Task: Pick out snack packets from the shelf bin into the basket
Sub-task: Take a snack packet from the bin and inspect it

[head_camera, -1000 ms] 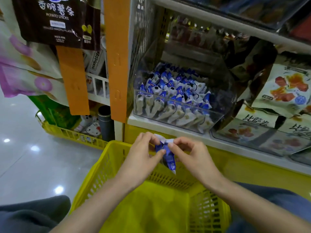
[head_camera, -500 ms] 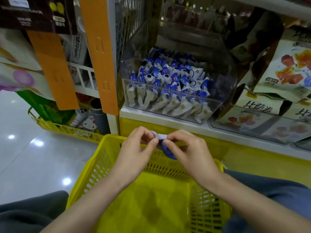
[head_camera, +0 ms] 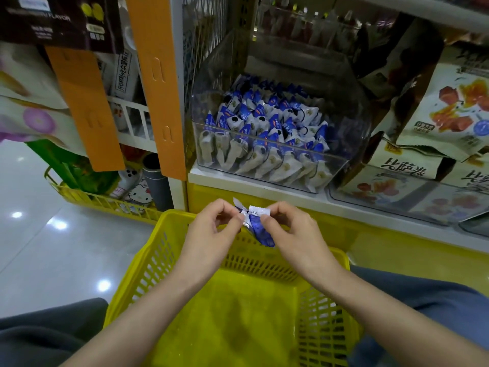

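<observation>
A small blue and white snack packet [head_camera: 256,225] hangs over the far rim of the yellow basket [head_camera: 325,337]. My left hand [head_camera: 211,234] pinches its left top corner. My right hand [head_camera: 293,234] pinches the crimped top edge on the other side. Behind them, on the shelf, a clear plastic bin [head_camera: 352,120] holds several more blue and white packets [head_camera: 264,136]. The basket floor shows nothing inside it.
Large snack bags [head_camera: 447,109] fill the shelf to the right of the bin. An orange shelf post [head_camera: 156,83] rises at the left. A second yellow basket [head_camera: 105,202] with goods sits on the shiny floor at the left. My knees flank the basket.
The camera has tilted slightly, bringing the bin lower in view. Both hands keep pinching the packet at the basket's far rim; its top edge now lies flatter between them.
</observation>
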{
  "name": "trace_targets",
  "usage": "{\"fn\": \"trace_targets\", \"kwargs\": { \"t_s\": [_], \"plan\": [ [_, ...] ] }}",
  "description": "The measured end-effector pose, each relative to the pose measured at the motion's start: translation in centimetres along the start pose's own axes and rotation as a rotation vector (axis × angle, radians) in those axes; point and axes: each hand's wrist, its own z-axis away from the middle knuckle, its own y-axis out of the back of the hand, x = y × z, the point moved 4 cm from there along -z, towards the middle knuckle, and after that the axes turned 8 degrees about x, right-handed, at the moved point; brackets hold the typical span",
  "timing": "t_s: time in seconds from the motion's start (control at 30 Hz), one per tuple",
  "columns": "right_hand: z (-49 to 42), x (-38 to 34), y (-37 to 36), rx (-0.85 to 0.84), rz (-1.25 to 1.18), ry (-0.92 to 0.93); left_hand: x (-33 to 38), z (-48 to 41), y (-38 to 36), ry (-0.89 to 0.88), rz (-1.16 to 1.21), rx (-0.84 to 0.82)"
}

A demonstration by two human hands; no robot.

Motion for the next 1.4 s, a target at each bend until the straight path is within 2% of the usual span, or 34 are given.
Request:
{"fn": "trace_targets", "kwargs": {
  "t_s": [0.07, 0.2, 0.27, 0.33, 0.43, 0.63, 0.7, 0.8, 0.93, 1.03, 1.13, 1.23, 1.4],
  "plan": [
    [0.1, 0.1, -0.2, -0.069, -0.028, -0.018, -0.1, 0.0, 0.1, -0.034, -0.028, 0.019],
    [0.9, -0.7, -0.5, -0.213, -0.065, 0.110, 0.1, -0.4, 0.5, -0.010, 0.038, 0.061],
    [0.6, -0.5, -0.1, -0.140, -0.098, 0.120, 0.2, -0.6, 0.6, 0.029, 0.104, 0.047],
    [0.0, -0.2, 0.4, -0.087, -0.122, 0.057, 0.5, -0.5, 0.3, 0.065, 0.170, -0.016],
    [-0.5, -0.1, 0.2, -0.160, -0.242, -0.045, 0.7, -0.1, -0.2, 0.091, 0.217, -0.083],
    [-0.2, 0.3, 0.3, -0.050, -0.150, -0.024, 0.2, 0.1, 0.2, 0.110, 0.077, 0.010],
    [-0.2, 0.2, 0.3, -0.030, -0.159, 0.003, 0.4, 0.2, 0.3, 0.046, -0.002, 0.004],
    [0.0, 0.1, 0.2, -0.043, -0.145, 0.036, 1.0, 0.4, 0.3, -0.148, -0.110, -0.005],
    [0.0, 0.2, 0.4, -0.030, -0.212, -0.037, 1.9, 1.2, 0.4, -0.428, -0.274, 0.012],
    [0.0, 0.1, 0.7, 0.013, -0.213, -0.059, 2.2, 1.9, 0.2, -0.632, -0.452, -0.041],
    [0.1, 0.3, 0.9, 0.037, -0.187, -0.050, 2.2, 2.5, 0.0, -0.740, -0.575, -0.093],
    [0.3, 0.6, 1.3, 0.066, -0.193, -0.044, 1.7, 2.6, -0.3, -0.686, -0.526, -0.127],
    [1.0, 1.3, 1.8, 0.071, -0.262, -0.044, 0.8, 2.3, -1.3, -0.322, -0.162, -0.099]
  ]
}}
